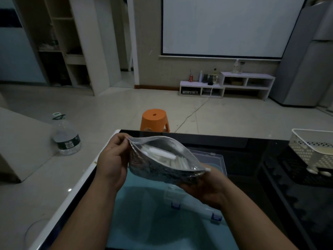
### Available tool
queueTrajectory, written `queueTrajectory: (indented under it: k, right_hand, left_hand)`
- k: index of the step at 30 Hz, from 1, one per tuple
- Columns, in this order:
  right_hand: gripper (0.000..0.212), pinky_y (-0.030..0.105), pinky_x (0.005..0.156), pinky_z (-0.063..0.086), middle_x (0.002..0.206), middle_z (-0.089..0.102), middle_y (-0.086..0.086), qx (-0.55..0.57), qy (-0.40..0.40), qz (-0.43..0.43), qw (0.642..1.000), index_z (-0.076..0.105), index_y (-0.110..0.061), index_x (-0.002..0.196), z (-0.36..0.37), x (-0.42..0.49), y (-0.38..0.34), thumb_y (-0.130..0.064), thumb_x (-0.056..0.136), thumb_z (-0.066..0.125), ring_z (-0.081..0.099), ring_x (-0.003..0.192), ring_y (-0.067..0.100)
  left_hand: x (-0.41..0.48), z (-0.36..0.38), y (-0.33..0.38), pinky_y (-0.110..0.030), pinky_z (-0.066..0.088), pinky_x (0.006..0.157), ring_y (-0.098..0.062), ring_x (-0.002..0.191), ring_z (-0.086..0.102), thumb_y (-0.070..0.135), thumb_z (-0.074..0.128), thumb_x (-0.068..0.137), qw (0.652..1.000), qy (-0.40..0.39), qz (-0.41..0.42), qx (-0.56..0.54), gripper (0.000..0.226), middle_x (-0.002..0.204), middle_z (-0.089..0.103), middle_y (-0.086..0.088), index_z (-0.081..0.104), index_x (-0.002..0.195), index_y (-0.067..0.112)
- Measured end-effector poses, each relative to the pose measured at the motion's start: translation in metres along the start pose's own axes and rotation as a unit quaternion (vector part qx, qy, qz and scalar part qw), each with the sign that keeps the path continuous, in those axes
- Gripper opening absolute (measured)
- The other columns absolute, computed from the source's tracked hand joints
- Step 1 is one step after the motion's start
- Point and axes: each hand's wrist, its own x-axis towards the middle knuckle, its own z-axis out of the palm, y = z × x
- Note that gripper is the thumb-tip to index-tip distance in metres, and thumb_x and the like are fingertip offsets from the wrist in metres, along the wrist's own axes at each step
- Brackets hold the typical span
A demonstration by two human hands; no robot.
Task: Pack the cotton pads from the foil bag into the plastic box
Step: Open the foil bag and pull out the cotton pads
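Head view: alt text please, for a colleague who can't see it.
Two hands hold a crinkled silver foil zip bag open, left hand pinching its mouth, right hand gripping the other end, white cotton pads visible inside. Below it, a clear plastic box with blue latches sits on a glossy black table.

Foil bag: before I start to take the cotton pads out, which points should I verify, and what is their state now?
1. Mouth of the foil bag spread open: ok.
2. The cotton pads show inside the mouth: ok.
3. Bag held at both ends, left hand pinching one corner, right hand gripping the other: ok.
4. The plastic box lies below the bag: ok.
5. Box open to receive pads: cannot tell, the bag covers much of it.
6. A hand free to pull pads: not ok, both hold the bag.
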Motion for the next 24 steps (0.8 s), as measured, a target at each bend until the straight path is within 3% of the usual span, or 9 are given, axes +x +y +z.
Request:
queueTrajectory:
  k: [3, 5, 7, 9, 13, 15, 18, 21, 24]
  right_hand:
    - [0.02, 0.039, 0.071, 0.062, 0.096, 0.073, 0.025, -0.033, -0.005, -0.024, 0.999, 0.072, 0.005, 0.094, 0.002, 0.0, 0.003, -0.001, 0.092, 0.053, 0.07, 0.089, 0.034]
    - [0.016, 0.034, 0.067, 0.061, 0.093, 0.073, 0.02, -0.095, 0.0, -0.07, 0.993, 0.07, 0.001, 0.101, 0.003, 0.004, 0.003, -0.002, 0.09, 0.059, 0.07, 0.079, 0.028]
    - [0.022, 0.035, 0.072, 0.061, 0.101, 0.07, 0.019, -0.138, 0.001, -0.111, 0.984, 0.066, -0.003, 0.111, 0.002, 0.008, 0.004, -0.006, 0.089, 0.064, 0.07, 0.081, 0.027]
    - [0.027, 0.038, 0.075, 0.061, 0.112, 0.064, 0.016, -0.161, 0.01, -0.135, 0.978, 0.062, -0.008, 0.117, -0.003, 0.014, 0.006, -0.008, 0.091, 0.064, 0.07, 0.09, 0.03]
    - [0.028, 0.037, 0.073, 0.059, 0.121, 0.054, 0.013, -0.261, 0.048, -0.159, 0.951, 0.063, -0.015, 0.109, -0.013, 0.023, 0.017, 0.005, 0.091, 0.054, 0.066, 0.094, 0.035]
    - [0.025, 0.043, 0.076, 0.055, 0.12, 0.053, 0.018, -0.27, 0.057, -0.156, 0.948, 0.06, -0.008, 0.101, -0.016, 0.027, 0.021, 0.012, 0.088, 0.051, 0.064, 0.092, 0.04]
    - [0.023, 0.036, 0.063, 0.052, 0.112, 0.055, 0.024, -0.244, 0.048, -0.15, 0.957, 0.052, -0.007, 0.091, -0.016, 0.027, 0.021, 0.016, 0.087, 0.047, 0.062, 0.079, 0.035]
    - [0.026, 0.036, 0.06, 0.049, 0.107, 0.057, 0.027, -0.253, 0.045, -0.148, 0.955, 0.05, -0.008, 0.091, -0.019, 0.031, 0.023, 0.017, 0.087, 0.045, 0.06, 0.075, 0.032]
    - [0.028, 0.043, 0.066, 0.051, 0.111, 0.057, 0.03, -0.259, 0.046, -0.147, 0.953, 0.051, -0.016, 0.102, -0.019, 0.034, 0.027, 0.01, 0.09, 0.05, 0.062, 0.076, 0.036]
  left_hand:
    - [0.002, -0.005, 0.001, -0.026, 0.043, 0.065, -0.015, 0.069, 0.057, 0.002, 0.039, 0.097, 1.0, -0.005, 0.011, 0.008, 0.029, 0.075, 0.065, -0.004, 0.058, 0.079, 0.014]
    - [0.002, -0.006, -0.001, -0.029, 0.045, 0.069, -0.019, 0.075, 0.06, 0.001, 0.04, 0.097, 0.999, 0.0, 0.012, 0.034, 0.028, 0.084, 0.07, -0.005, 0.059, 0.08, 0.013]
    - [0.001, -0.007, -0.004, -0.029, 0.046, 0.072, -0.018, 0.083, 0.061, 0.002, 0.043, 0.097, 0.998, 0.015, -0.001, 0.062, 0.027, 0.093, 0.071, -0.001, 0.062, 0.082, 0.013]
    - [0.001, -0.009, -0.01, -0.031, 0.045, 0.069, -0.018, 0.086, 0.059, 0.012, 0.044, 0.099, 0.995, 0.03, -0.059, 0.078, 0.027, 0.091, 0.07, 0.003, 0.064, 0.08, 0.015]
    - [0.0, -0.014, -0.029, -0.041, 0.054, 0.064, -0.027, 0.08, 0.064, 0.048, 0.045, 0.097, 0.971, 0.025, -0.237, 0.03, 0.04, 0.084, 0.066, -0.01, 0.055, 0.089, 0.011]
    - [0.0, -0.013, -0.036, -0.04, 0.057, 0.06, -0.026, 0.075, 0.067, 0.036, 0.056, 0.095, 0.965, 0.046, -0.254, 0.05, 0.027, 0.088, 0.065, -0.014, 0.053, 0.095, 0.01]
    - [0.002, -0.014, -0.04, -0.034, 0.06, 0.055, -0.024, 0.061, 0.07, 0.03, 0.061, 0.092, 0.949, 0.055, -0.308, 0.031, 0.026, 0.085, 0.068, -0.017, 0.058, 0.094, 0.004]
    - [0.002, -0.02, -0.047, -0.041, 0.06, 0.075, -0.031, 0.083, 0.072, 0.039, 0.065, 0.087, 0.912, -0.002, -0.411, 0.014, 0.046, 0.103, 0.071, -0.021, 0.065, 0.11, -0.001]
    - [0.0, -0.025, -0.058, -0.045, 0.058, 0.084, -0.031, 0.091, 0.071, 0.019, 0.067, 0.086, 0.898, -0.021, -0.439, 0.032, 0.043, 0.115, 0.068, -0.023, 0.062, 0.122, -0.005]
